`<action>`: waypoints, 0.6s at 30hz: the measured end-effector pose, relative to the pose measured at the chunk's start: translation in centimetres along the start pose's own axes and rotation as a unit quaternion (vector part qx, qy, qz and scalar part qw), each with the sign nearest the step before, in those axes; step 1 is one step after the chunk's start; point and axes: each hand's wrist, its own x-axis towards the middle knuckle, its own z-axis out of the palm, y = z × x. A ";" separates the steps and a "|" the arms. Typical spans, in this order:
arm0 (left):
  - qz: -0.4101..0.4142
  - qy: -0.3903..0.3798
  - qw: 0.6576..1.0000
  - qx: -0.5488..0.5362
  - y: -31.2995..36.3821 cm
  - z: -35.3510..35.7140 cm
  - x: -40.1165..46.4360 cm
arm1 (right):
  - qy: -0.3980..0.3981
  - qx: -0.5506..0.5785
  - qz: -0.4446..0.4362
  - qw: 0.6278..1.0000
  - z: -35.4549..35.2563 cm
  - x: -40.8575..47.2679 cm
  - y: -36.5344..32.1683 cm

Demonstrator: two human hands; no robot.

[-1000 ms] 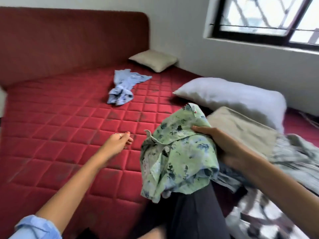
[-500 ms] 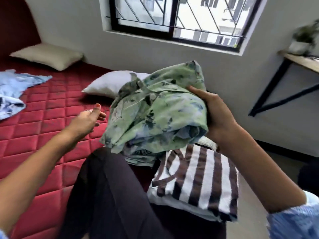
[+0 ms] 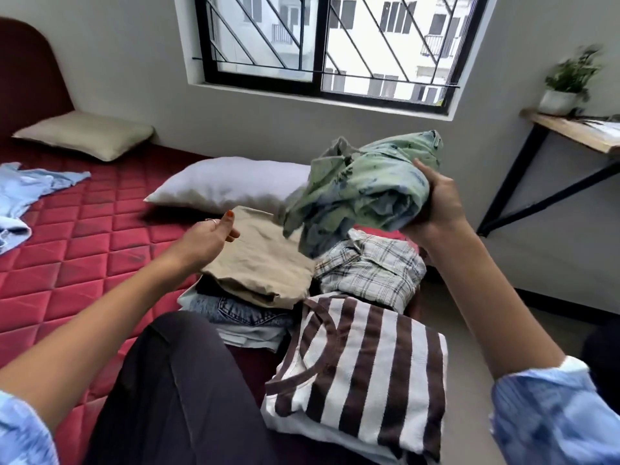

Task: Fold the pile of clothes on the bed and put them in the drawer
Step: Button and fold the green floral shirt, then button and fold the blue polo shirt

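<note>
right hand (image 3: 436,206) grips the folded green shirt (image 3: 365,189), left hand (image 3: 208,236) loose and empty; stacking step, plaid shirt (image 3: 369,266) below awaits.

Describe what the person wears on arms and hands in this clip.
Both arms wear light blue patterned sleeves pushed up toward the elbows, forearms bare. The left hand has a thin ring on one finger and an orange-red painted thumbnail. The right hand shows no jewellery.

Head-worn camera looks forward and down, close over the bed (image 3: 77,243).
</note>
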 end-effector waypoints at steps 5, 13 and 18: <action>0.009 -0.011 1.000 0.014 0.8 1.5 2.4 | 0.060 0.001 -0.065 0.996 -8.4 6.1 2.8; -0.047 -0.050 0.994 0.083 -2.4 3.8 3.7 | 0.302 -0.325 0.039 0.895 -22.9 7.5 10.4; -0.061 -0.070 0.989 0.119 -3.2 5.2 3.9 | 0.302 -0.590 0.088 0.743 -20.4 7.7 7.1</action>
